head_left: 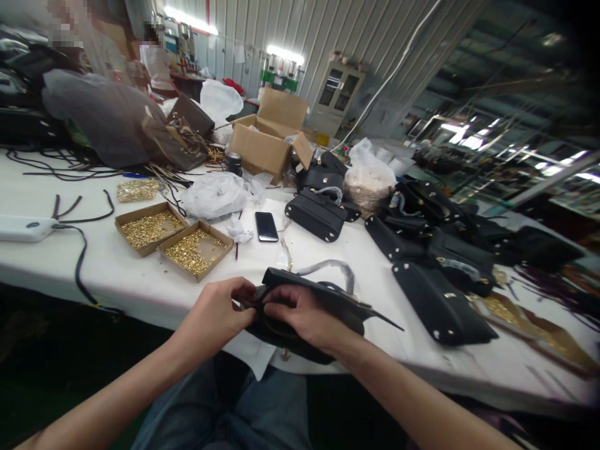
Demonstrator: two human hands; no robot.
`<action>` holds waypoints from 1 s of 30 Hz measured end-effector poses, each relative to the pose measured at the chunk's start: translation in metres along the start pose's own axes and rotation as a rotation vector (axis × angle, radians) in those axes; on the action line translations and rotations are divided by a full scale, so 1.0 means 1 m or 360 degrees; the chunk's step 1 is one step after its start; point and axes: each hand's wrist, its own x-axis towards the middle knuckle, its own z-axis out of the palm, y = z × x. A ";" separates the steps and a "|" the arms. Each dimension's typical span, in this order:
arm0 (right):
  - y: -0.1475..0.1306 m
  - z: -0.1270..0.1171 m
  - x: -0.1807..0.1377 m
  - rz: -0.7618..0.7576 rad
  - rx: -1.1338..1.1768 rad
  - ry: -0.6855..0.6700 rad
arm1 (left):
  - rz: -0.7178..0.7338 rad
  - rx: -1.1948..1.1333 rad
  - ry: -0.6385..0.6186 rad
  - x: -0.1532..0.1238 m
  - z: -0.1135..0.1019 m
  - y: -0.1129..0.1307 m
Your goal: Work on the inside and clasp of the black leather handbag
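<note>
Right now, handbag: a black handbag [309,312] lies at the near edge of the white bench [140,275], partly overhanging it above the person's lap, its flap pointing right.
Left hand: the left hand [213,315] is closed on the bag's left end, fingers curled in and pinching at the seam.
Right hand: the right hand [300,315] lies over the bag's top, thumb and fingers pressed together against the same spot; whatever small part sits between the fingertips is hidden.
Doing it well: I judge the work is fine fitting at that end, so both hands should keep the bag braced against the bench edge and press squarely, lest the leather slip or crease.
Handle: a wrapped grey handle [328,269] arches just behind the bag.
Hardware: two shallow cardboard trays of gold fittings [173,240] sit to the left, well within reach.
Phone: a dark phone [266,225] lies flat beyond the bag.
Other bags: finished black bags [440,306] crowd the right side of the bench.
Background: cardboard boxes [267,140] stand farther back, with other people at work.
</note>
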 end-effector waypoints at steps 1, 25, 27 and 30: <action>-0.001 0.000 0.000 -0.0017 -0.0034 0.0001 | -0.0012 0.0002 -0.0017 -0.003 -0.001 0.001; 0.005 -0.003 0.003 -0.0207 -0.0145 -0.0027 | -0.0077 -0.0003 0.0115 -0.004 0.017 0.002; 0.006 -0.002 0.003 -0.0296 -0.0188 -0.0007 | -0.0103 -0.0046 0.0119 -0.002 0.018 0.000; 0.007 -0.002 0.002 -0.0415 -0.0295 0.0026 | -0.0144 -0.0073 0.0118 0.000 0.018 -0.002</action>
